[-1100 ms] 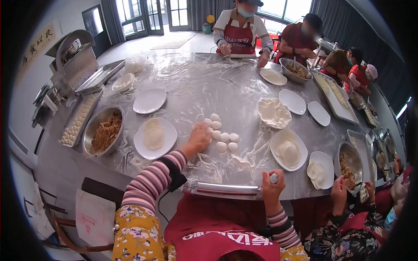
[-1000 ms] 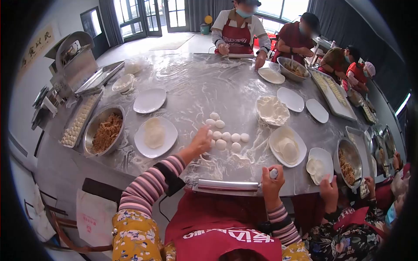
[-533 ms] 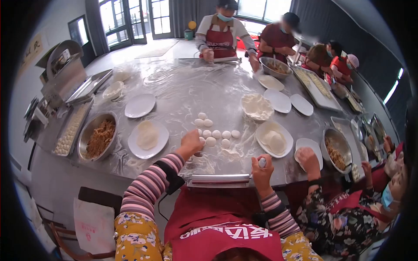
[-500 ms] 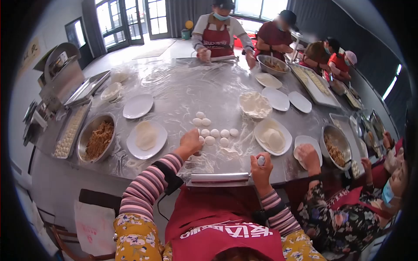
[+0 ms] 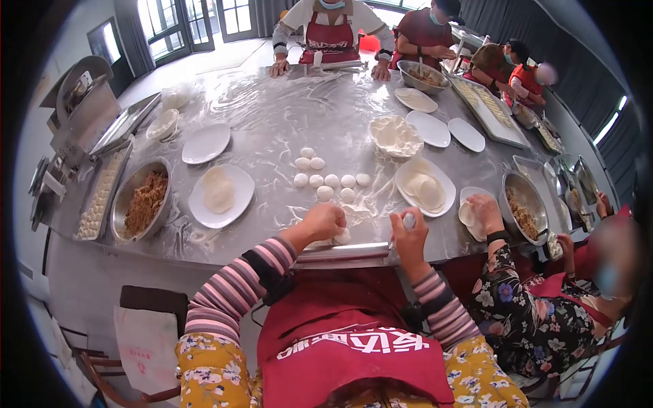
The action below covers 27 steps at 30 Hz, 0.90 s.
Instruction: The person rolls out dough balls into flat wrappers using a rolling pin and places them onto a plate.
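My left hand (image 5: 322, 222) is closed, its fingers bent down over a small white dough piece (image 5: 342, 237) near the table's front edge. Part of that dough is hidden by the fingers. My right hand (image 5: 409, 239) is wrapped round the handle of a metal rolling pin (image 5: 345, 251), whose shiny roller lies along the front edge just below the dough. Several round dough pieces (image 5: 331, 180) sit in loose rows beyond my hands. Rolled wrappers (image 5: 427, 190) are stacked on a white plate (image 5: 443, 176) to the right of them.
A bowl of filling (image 5: 144, 202) and a plate with a flat wrapper (image 5: 220, 190) stand at left. A flour bowl (image 5: 396, 136) is beyond the dough. Close on the right, a co-worker's hand (image 5: 485, 212) touches wrappers beside another filling bowl (image 5: 525, 211). Other people work across the table.
My left hand has moved right and toward me from the dough rows, and a dough piece now shows under it near the rolling pin. The view has tilted down slightly.
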{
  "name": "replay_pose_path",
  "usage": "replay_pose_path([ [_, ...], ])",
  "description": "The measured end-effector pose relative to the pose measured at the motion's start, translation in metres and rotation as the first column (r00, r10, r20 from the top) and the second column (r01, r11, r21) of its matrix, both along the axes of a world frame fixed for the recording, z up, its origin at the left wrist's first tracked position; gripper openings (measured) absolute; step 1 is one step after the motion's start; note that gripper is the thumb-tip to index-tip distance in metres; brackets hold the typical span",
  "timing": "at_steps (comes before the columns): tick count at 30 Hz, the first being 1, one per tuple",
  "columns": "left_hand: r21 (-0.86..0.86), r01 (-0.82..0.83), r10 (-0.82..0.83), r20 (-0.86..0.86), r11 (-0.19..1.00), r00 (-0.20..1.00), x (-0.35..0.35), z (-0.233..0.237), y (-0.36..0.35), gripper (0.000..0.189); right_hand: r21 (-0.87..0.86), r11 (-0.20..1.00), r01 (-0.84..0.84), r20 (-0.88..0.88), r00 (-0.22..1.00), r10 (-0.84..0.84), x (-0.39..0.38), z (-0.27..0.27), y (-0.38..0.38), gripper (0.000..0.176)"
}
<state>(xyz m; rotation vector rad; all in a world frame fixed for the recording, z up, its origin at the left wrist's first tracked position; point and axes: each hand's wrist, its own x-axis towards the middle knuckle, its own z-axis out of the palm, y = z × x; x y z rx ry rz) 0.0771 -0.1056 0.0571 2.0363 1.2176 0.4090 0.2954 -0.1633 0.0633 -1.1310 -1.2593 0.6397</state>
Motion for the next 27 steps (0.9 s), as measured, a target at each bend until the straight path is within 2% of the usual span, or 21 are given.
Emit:
replay_pose_path([
  [1, 0.021, 0.018, -0.018, -0.035, 1.000, 0.999, 0.000, 0.002, -0.001, 0.015, -0.020, 0.999, 0.025, 0.064, 0.998, -0.023, -0.002, 0.003, 0.009, 0.019],
  [2, 0.024, 0.015, -0.014, -0.043, 1.000, 0.999, 0.003, 0.005, 0.001, 0.015, -0.018, 1.000, 0.021, 0.056, 0.998, -0.020, -0.004, -0.003, 0.027, 0.019],
  [4, 0.023, -0.003, 0.007, -0.154, 1.000, 0.988, 0.008, 0.008, 0.005, 0.016, 0.175, 0.982, 0.078, 0.225, 0.967, -0.117, -0.008, -0.018, 0.060, 0.021],
  [8, -0.019, 0.011, -0.013, -0.110, 1.000, 0.994, 0.009, 0.003, 0.011, 0.015, 0.069, 0.997, 0.045, 0.238, 0.969, -0.060, -0.002, -0.019, 0.060, 0.022],
  [10, 0.062, -0.017, 0.024, -0.124, 0.998, 0.992, 0.004, 0.003, 0.007, 0.015, 0.351, 0.931, 0.097, 0.480, 0.836, -0.268, 0.006, -0.022, 0.038, 0.022],
  [11, 0.065, -0.023, 0.031, -0.123, 0.998, 0.992, 0.002, 0.004, 0.005, 0.015, 0.354, 0.931, 0.091, 0.479, 0.837, -0.264, 0.007, -0.022, 0.027, 0.022],
  [13, -0.054, -0.016, 0.018, 0.026, 0.998, 1.000, 0.000, 0.002, -0.005, 0.015, 0.028, 0.996, 0.087, 0.113, 0.990, -0.090, 0.009, -0.023, 0.005, 0.022],
  [14, -0.070, -0.008, 0.009, 0.019, 0.997, 1.000, 0.002, 0.001, -0.008, 0.015, 0.011, 0.995, 0.096, 0.108, 0.989, -0.097, 0.008, -0.023, 0.008, 0.022],
  [15, -0.057, 0.005, -0.006, -0.017, 0.998, 1.000, 0.007, 0.003, -0.007, 0.015, 0.205, 0.970, 0.133, 0.314, 0.929, -0.194, 0.005, -0.017, 0.021, 0.022],
  [16, -0.034, 0.021, -0.023, -0.054, 0.999, 0.998, 0.011, 0.007, -0.004, 0.016, 0.399, 0.909, 0.121, 0.481, 0.816, -0.320, 0.001, -0.011, 0.035, 0.022],
  [17, -0.032, 0.036, -0.038, -0.065, 0.999, 0.997, 0.014, 0.006, 0.002, 0.016, 0.400, 0.906, 0.140, 0.471, 0.816, -0.334, -0.005, -0.009, 0.049, 0.022],
  [19, -0.018, -0.005, 0.005, 0.001, 1.000, 1.000, 0.019, 0.004, 0.009, 0.015, 0.202, 0.972, 0.119, 0.310, 0.934, -0.179, -0.013, -0.010, 0.066, 0.012],
  [20, -0.021, -0.006, 0.006, 0.004, 1.000, 1.000, 0.019, 0.001, 0.011, 0.015, 0.199, 0.973, 0.117, 0.313, 0.933, -0.177, -0.010, -0.012, 0.064, 0.012],
  [22, -0.122, 0.111, -0.119, -0.053, 0.986, 0.992, 0.015, 0.012, 0.012, 0.016, 0.433, 0.898, 0.078, 0.449, 0.845, -0.290, -0.003, -0.012, 0.055, 0.021],
  [24, -0.119, 0.086, -0.092, -0.046, 0.989, 0.995, 0.011, 0.010, 0.006, 0.013, 0.435, 0.898, 0.060, 0.518, 0.799, -0.305, 0.009, -0.014, 0.022, 0.022],
  [25, -0.094, 0.074, -0.076, -0.023, 0.993, 0.997, 0.008, 0.004, 0.005, 0.012, 0.242, 0.967, 0.083, 0.355, 0.920, -0.168, 0.013, -0.022, 0.004, 0.022],
  [26, -0.074, 0.065, -0.065, -0.004, 0.995, 0.998, 0.006, 0.000, 0.005, 0.011, 0.033, 0.998, 0.059, 0.144, 0.988, -0.063, 0.015, -0.026, -0.004, 0.022],
  [27, -0.087, 0.054, -0.049, 0.053, 0.995, 0.997, 0.006, 0.000, 0.002, 0.007, 0.020, 0.998, 0.061, 0.140, 0.988, -0.063, 0.014, -0.024, 0.000, 0.022],
])
